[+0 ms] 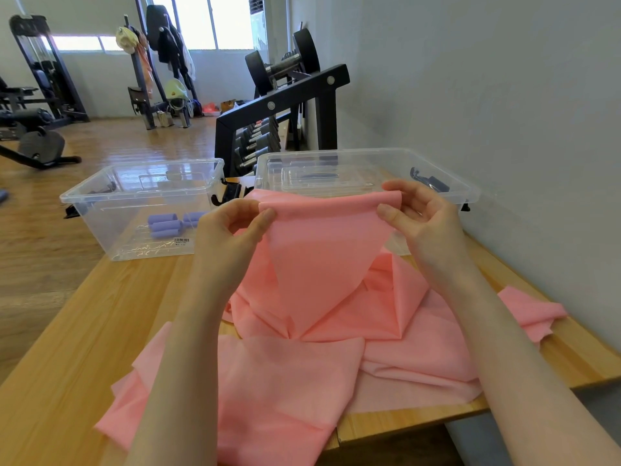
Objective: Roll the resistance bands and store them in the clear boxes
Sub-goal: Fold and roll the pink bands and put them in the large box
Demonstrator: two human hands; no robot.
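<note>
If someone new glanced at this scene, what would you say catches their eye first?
Most striking is the pink resistance band, its top edge pinched and lifted by the left hand and right hand while the rest lies rumpled across the wooden table. Behind it stand two clear boxes: the left box holds purple rolled bands, and the right box sits near the wall.

One head-worn view looks forward and down, close over the wooden table (67, 348), gym floor beyond.

Your left hand (235, 227) and right hand (416, 216) pinch the pink resistance band's (322, 264) top edge, lifted above the tabletop (84, 331) before two clear boxes (141, 203).
</note>
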